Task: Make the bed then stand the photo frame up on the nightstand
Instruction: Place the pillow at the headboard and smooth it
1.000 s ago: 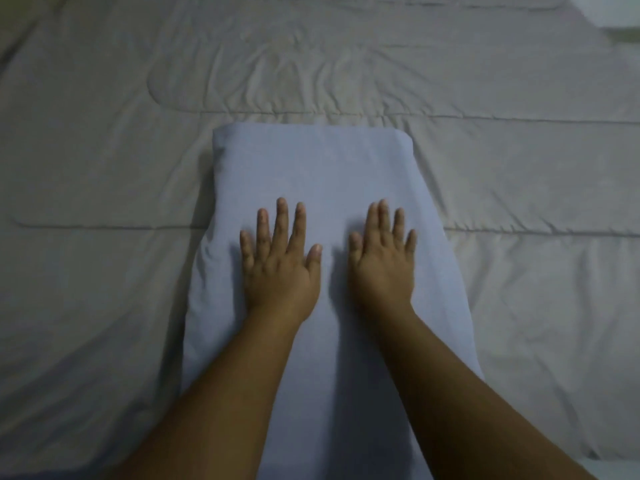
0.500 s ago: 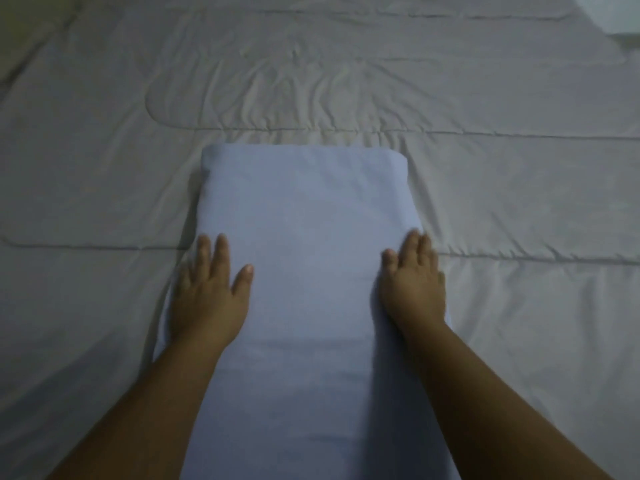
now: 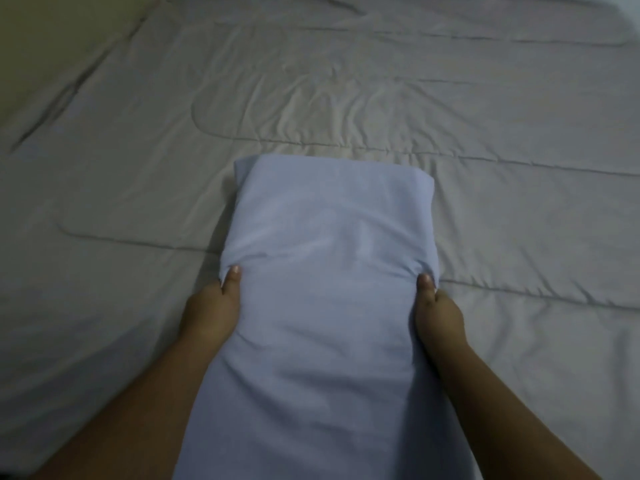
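Here, in the head view, a pale blue pillow [image 3: 332,306] lay lengthwise on the bed. Its far short end pointed away from the person, and its near end ran out past the bottom edge of the picture.

The left hand [image 3: 211,313] gripped the pillow's left long edge. The left thumb [image 3: 232,277] pressed down on top of the cloth, and the other fingers were hidden beneath the edge. The right hand [image 3: 438,317] held the opposite long edge the same way, with the right thumb [image 3: 425,285] on top and the remaining fingers tucked out of sight under the side. The fabric bunched into small creases at each thumb, and a shallow fold ran across the pillow between them. Whether the pillow was raised off the bedding or resting on it could not be told.

Under and around the pillow spread a grey-beige quilt [image 3: 485,209], stitched in long curved lines and wrinkled most just beyond the pillow's far end. Past the quilt's edge, in the upper left corner, was a darker yellowish surface [image 3: 52,29] too dim to identify.
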